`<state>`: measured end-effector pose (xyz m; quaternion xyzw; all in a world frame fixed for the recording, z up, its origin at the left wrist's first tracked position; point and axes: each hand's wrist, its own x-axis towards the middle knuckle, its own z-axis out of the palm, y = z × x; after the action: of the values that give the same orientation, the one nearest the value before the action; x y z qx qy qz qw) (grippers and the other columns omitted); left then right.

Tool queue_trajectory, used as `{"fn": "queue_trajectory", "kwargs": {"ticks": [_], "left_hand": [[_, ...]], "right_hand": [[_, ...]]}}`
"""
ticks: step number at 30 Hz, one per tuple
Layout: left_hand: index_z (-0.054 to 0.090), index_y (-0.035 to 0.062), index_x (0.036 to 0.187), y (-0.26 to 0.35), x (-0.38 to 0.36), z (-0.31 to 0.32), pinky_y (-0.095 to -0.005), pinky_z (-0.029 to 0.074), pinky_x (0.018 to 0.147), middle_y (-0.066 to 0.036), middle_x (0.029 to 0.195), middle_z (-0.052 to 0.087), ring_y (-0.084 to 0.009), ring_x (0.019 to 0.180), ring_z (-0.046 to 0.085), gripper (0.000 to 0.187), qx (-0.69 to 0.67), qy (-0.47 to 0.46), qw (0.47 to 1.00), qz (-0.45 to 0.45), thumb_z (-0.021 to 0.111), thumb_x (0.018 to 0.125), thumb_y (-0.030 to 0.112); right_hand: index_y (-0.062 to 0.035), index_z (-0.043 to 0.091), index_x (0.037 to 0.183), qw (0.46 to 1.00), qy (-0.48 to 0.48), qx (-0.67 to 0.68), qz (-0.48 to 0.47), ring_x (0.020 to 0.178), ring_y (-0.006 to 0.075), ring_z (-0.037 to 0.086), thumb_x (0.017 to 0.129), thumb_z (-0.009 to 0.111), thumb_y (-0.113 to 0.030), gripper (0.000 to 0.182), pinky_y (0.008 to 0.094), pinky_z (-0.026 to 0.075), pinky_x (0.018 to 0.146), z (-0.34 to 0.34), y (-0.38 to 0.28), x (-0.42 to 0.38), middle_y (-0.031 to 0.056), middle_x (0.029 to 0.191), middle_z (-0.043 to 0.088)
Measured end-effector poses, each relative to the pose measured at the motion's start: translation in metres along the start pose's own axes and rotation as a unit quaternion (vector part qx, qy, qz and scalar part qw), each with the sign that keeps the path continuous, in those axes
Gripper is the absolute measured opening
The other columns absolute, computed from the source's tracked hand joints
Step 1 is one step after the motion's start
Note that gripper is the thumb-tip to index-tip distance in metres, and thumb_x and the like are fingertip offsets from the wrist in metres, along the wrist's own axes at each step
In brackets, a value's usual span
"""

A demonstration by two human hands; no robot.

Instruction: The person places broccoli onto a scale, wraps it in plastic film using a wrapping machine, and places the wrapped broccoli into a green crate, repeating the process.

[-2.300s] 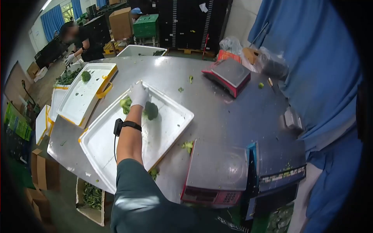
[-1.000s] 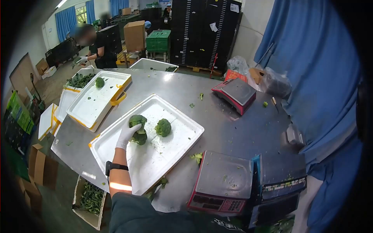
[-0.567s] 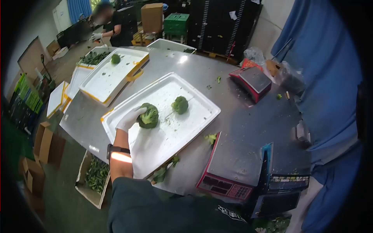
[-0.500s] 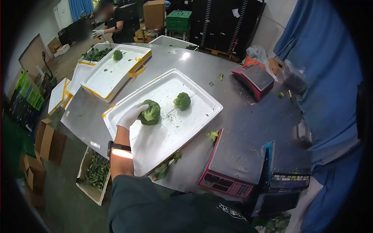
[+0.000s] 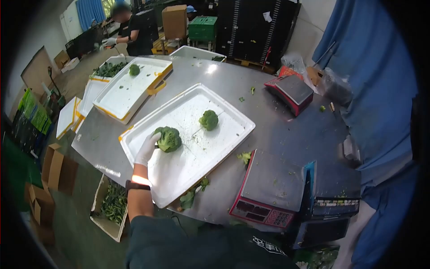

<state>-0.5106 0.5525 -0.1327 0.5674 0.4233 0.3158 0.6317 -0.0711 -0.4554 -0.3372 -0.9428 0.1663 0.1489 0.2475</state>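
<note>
My left hand [image 5: 147, 149], in a white glove, grips a large broccoli head [image 5: 169, 139] from its left side, over the left part of a white foam tray [image 5: 183, 177]. A smaller broccoli head [image 5: 208, 120] lies on the tray's right part, apart from my hand. Leaf scraps [image 5: 188, 199] lie by the tray's near edge. At the bottom edge, right of my shirt, a small pale patch [image 5: 302, 265] may be my right hand; its fingers cannot be made out.
Scales [image 5: 271, 179] stand at the near right, another [image 5: 291, 92] farther back. A second foam tray [image 5: 130, 92] with broccoli [image 5: 134, 69] is at the back left. A crate of greens [image 5: 107, 208] sits below the table [image 5: 219, 179]. A co-worker [image 5: 136, 33] stands behind.
My left hand has shifted slightly down and left with the large broccoli, which is turned to show more of its crown. The co-worker's head and hands have moved.
</note>
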Motion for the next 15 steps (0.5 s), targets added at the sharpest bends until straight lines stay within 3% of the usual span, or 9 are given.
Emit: {"fn": "queue_trajectory", "kwargs": {"ticks": [1, 4, 5, 6, 9, 10, 13, 14, 15], "left_hand": [[0.056, 0.0066, 0.145, -0.005, 0.001, 0.003, -0.0363, 0.056, 0.091, -0.007, 0.131, 0.066, -0.0168, 0.119, 0.062, 0.053, -0.033, 0.018, 0.999, 0.037, 0.053, 0.103, 0.037], [0.058, 0.0061, 0.142, -0.024, 0.017, 0.004, -0.0387, 0.054, 0.097, -0.007, 0.132, 0.066, -0.0198, 0.121, 0.062, 0.054, -0.146, 0.037, 0.987, 0.05, 0.053, 0.102, 0.042], [0.058, 0.0062, 0.141, -0.029, 0.022, 0.005, -0.0405, 0.052, 0.101, -0.007, 0.133, 0.066, -0.0212, 0.122, 0.062, 0.055, -0.218, 0.052, 0.973, 0.061, 0.054, 0.101, 0.043], [0.057, 0.0083, 0.141, -0.019, 0.016, 0.012, -0.0436, 0.047, 0.109, -0.008, 0.135, 0.064, -0.0241, 0.126, 0.06, 0.056, -0.261, 0.049, 0.962, 0.064, 0.052, 0.101, 0.047], [0.054, 0.0076, 0.142, -0.009, 0.009, 0.022, -0.0462, 0.046, 0.112, -0.012, 0.138, 0.062, -0.0276, 0.125, 0.061, 0.059, -0.37, 0.036, 0.921, 0.118, 0.051, 0.101, 0.049], [0.057, 0.0077, 0.136, 0.004, -0.001, 0.029, -0.0463, 0.049, 0.109, -0.011, 0.134, 0.063, -0.0272, 0.12, 0.063, 0.05, -0.424, 0.005, 0.899, 0.115, 0.057, 0.1, 0.043], [0.059, 0.0062, 0.126, 0.015, -0.012, 0.052, -0.0463, 0.053, 0.102, -0.01, 0.127, 0.064, -0.0266, 0.116, 0.065, 0.041, -0.344, 0.023, 0.921, 0.182, 0.066, 0.095, 0.032], [0.062, 0.0058, 0.119, 0.024, -0.019, 0.063, -0.0461, 0.054, 0.098, -0.01, 0.123, 0.066, -0.0266, 0.113, 0.066, 0.036, -0.307, 0.039, 0.927, 0.212, 0.071, 0.092, 0.027], [0.064, 0.0054, 0.112, 0.037, -0.029, 0.076, -0.0459, 0.056, 0.093, -0.01, 0.118, 0.068, -0.0267, 0.111, 0.066, 0.031, -0.27, 0.057, 0.931, 0.239, 0.076, 0.088, 0.022]], "right_hand": [[-0.0136, 0.066, 0.106, 0.99, -0.011, -0.128, -0.05, 0.108, 0.024, 0.063, 0.108, 0.043, -0.039, 0.035, 0.045, 0.046, 0.102, 0.005, 0.002, 0.003, 0.0099, 0.105, 0.068], [-0.0138, 0.066, 0.105, 0.944, -0.075, -0.301, -0.112, 0.108, 0.0236, 0.064, 0.108, 0.043, -0.04, 0.035, 0.0447, 0.045, 0.103, 0.02, 0.007, 0.011, 0.0102, 0.104, 0.068], [-0.0115, 0.067, 0.108, 0.986, -0.024, 0.163, 0.037, 0.109, 0.0258, 0.065, 0.107, 0.049, -0.044, 0.037, 0.048, 0.045, 0.105, 0.019, -0.001, 0.008, 0.0117, 0.108, 0.07], [-0.0091, 0.068, 0.111, 0.79, 0.034, 0.587, 0.176, 0.11, 0.0279, 0.066, 0.106, 0.055, -0.048, 0.041, 0.0512, 0.045, 0.107, 0.017, -0.01, 0.005, 0.0133, 0.111, 0.073], [-0.0097, 0.062, 0.124, 0.773, 0.026, 0.606, 0.187, 0.12, 0.0258, 0.059, 0.106, 0.054, -0.044, 0.04, 0.0465, 0.04, 0.112, 0.01, -0.039, 0.0, 0.0146, 0.123, 0.067], [-0.0099, 0.058, 0.131, 0.765, 0.023, 0.614, 0.191, 0.125, 0.0248, 0.056, 0.107, 0.053, -0.043, 0.041, 0.0442, 0.037, 0.115, 0.005, -0.048, 0.001, 0.0152, 0.129, 0.064], [-0.0107, 0.048, 0.151, 0.743, 0.014, 0.638, 0.201, 0.14, 0.0217, 0.046, 0.108, 0.052, -0.038, 0.051, 0.0371, 0.029, 0.122, -0.011, -0.058, 0.008, 0.0171, 0.147, 0.055], [-0.0133, 0.041, 0.157, 0.815, 0.016, 0.568, 0.116, 0.14, 0.0351, 0.049, 0.102, 0.056, -0.053, 0.069, 0.0431, 0.041, 0.113, -0.012, -0.033, 0.045, 0.0157, 0.157, 0.047], [-0.0133, 0.041, 0.157, 0.814, 0.018, 0.569, 0.116, 0.14, 0.0351, 0.049, 0.102, 0.056, -0.053, 0.069, 0.0431, 0.041, 0.113, -0.02, -0.045, 0.04, 0.0157, 0.157, 0.047]]}}
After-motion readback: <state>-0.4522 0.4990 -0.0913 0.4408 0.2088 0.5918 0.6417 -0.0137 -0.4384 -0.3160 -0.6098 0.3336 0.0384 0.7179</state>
